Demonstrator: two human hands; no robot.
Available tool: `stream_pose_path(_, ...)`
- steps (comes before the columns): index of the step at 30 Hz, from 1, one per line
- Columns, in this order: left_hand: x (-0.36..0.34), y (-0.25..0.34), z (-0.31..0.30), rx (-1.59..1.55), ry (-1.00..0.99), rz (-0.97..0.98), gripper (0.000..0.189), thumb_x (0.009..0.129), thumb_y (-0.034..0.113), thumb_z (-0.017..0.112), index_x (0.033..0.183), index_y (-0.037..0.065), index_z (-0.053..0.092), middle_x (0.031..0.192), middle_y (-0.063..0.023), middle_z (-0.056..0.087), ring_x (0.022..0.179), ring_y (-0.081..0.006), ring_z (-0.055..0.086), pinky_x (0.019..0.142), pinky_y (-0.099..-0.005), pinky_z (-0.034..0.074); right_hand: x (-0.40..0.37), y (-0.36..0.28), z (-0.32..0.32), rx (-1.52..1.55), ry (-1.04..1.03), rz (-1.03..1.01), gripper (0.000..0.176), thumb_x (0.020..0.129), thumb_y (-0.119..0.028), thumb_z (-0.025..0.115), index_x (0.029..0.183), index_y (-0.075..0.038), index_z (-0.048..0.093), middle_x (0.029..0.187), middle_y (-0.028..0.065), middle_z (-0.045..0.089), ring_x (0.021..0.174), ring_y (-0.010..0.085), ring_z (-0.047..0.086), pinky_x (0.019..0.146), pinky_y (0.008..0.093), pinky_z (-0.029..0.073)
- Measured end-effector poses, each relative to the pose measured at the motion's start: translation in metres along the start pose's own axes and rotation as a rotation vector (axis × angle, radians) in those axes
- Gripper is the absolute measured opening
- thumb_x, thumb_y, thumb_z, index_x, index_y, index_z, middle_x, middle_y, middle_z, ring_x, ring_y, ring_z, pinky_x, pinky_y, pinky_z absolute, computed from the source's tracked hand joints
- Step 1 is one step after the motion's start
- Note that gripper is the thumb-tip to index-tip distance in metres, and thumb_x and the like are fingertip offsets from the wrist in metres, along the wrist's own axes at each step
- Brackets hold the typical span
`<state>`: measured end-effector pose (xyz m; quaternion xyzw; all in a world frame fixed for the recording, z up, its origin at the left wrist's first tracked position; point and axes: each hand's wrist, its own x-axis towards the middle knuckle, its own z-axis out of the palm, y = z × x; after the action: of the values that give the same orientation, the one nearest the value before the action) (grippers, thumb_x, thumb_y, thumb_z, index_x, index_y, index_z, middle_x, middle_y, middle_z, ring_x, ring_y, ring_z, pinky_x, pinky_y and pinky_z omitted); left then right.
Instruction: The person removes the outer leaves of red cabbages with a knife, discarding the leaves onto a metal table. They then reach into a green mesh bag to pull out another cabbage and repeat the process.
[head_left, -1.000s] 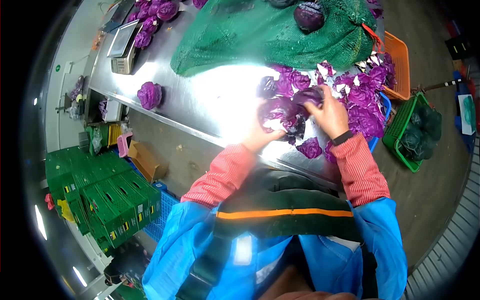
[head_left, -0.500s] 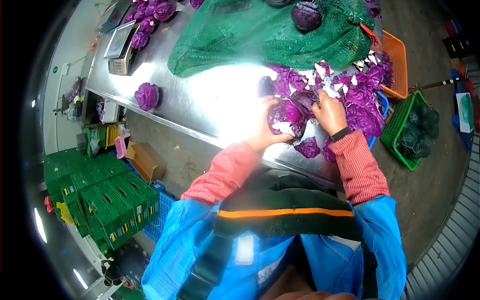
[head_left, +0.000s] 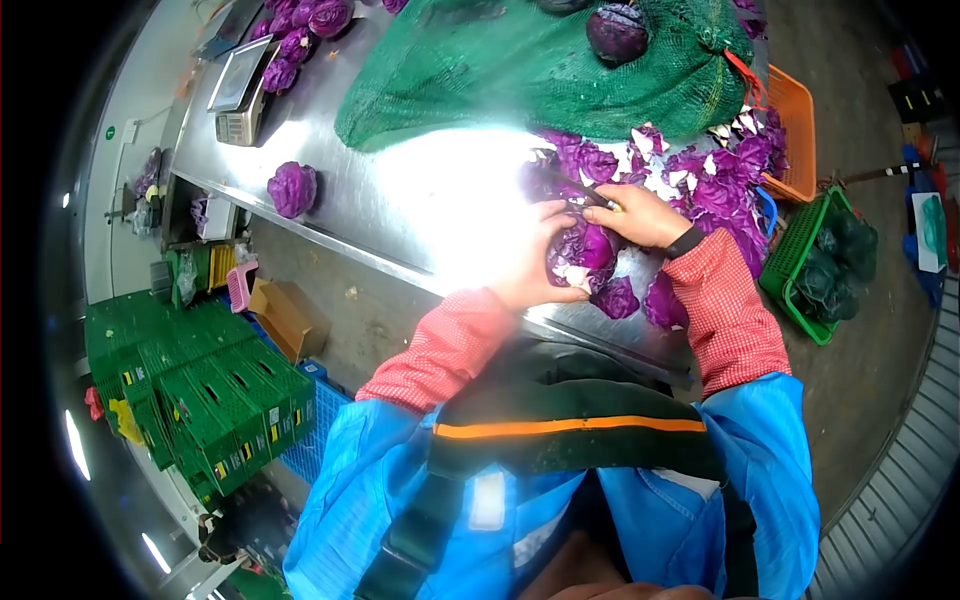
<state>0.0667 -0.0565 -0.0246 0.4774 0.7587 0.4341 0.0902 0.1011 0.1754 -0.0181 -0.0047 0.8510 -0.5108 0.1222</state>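
Lifted off the cabbage [head_left: 588, 248], the right hand [head_left: 645, 215] grips a knife [head_left: 580, 190] pointing leftward just beyond it, while the left hand [head_left: 540, 262] clasps its left side.

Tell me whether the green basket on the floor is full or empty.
Full: the green basket holds dark green bundles piled up to its rim.
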Motion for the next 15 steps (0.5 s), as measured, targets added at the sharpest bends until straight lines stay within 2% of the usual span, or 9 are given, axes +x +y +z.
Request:
stream_pose_path(2, 0.0, 0.001, -0.001, 0.003, 0.012, 0.003, 0.092, 0.053, 0.025, 0.091, 0.128, 0.005, 0.041, 0.135, -0.0244, 0.039, 0.127, -0.0407, 0.042, 0.104, -0.0487, 0.037, 0.0, -0.008, -0.002, -0.26, 0.035, -0.041, 0.032, 0.088, -0.034, 0.063, 0.098, -0.004, 0.067, 0.078, 0.0213, 0.066, 0.076, 0.0384, 0.065, 0.068, 0.0437, 0.051)
stream_pose_path(3, 0.002, 0.001, -0.001, 0.004, 0.021, 0.008, 0.092, 0.053, 0.025, 0.091, 0.128, 0.005, 0.042, 0.135, -0.0245, 0.04, 0.126, -0.0406, 0.042, 0.104, -0.0488, 0.038, -0.001, -0.009, 0.002, -0.355, 0.119, -0.155, 0.027, 0.088, -0.03, 0.062, 0.089, -0.003, 0.067, 0.074, 0.0208, 0.065, 0.073, 0.0396, 0.064, 0.066, 0.0468, 0.051)
stream_pose_path(7, 0.003, 0.0, -0.002, -0.004, 0.022, -0.004, 0.092, 0.053, 0.026, 0.091, 0.127, 0.005, 0.042, 0.135, -0.0239, 0.04, 0.126, -0.0402, 0.043, 0.104, -0.0488, 0.038, 0.001, -0.017, 0.005, -0.471, 0.199, -0.162, 0.023, 0.088, -0.024, 0.061, 0.09, -0.002, 0.064, 0.072, 0.0221, 0.064, 0.069, 0.0416, 0.063, 0.062, 0.049, 0.05)
stream_pose_path(14, 0.001, 0.005, 0.002, 0.002, 0.023, 0.051, 0.092, 0.052, 0.026, 0.091, 0.127, 0.004, 0.042, 0.134, -0.0241, 0.041, 0.126, -0.0402, 0.043, 0.105, -0.0488, 0.037, -0.004, -0.014, 0.007, -0.531, 0.226, -0.054, 0.019, 0.088, -0.022, 0.06, 0.1, -0.008, 0.058, 0.072, 0.0212, 0.064, 0.069, 0.0412, 0.063, 0.061, 0.0496, 0.05)
stream_pose_path(15, 0.0, 0.005, 0.002, 0.013, 0.011, 0.049, 0.092, 0.052, 0.026, 0.091, 0.127, 0.004, 0.042, 0.134, -0.0242, 0.041, 0.126, -0.0401, 0.042, 0.105, -0.0488, 0.037, -0.001, 0.001, 0.012, -0.52, 0.329, -0.019, 0.021, 0.087, -0.021, 0.058, 0.105, -0.009, 0.059, 0.071, 0.0198, 0.064, 0.068, 0.0398, 0.065, 0.061, 0.0506, 0.051)
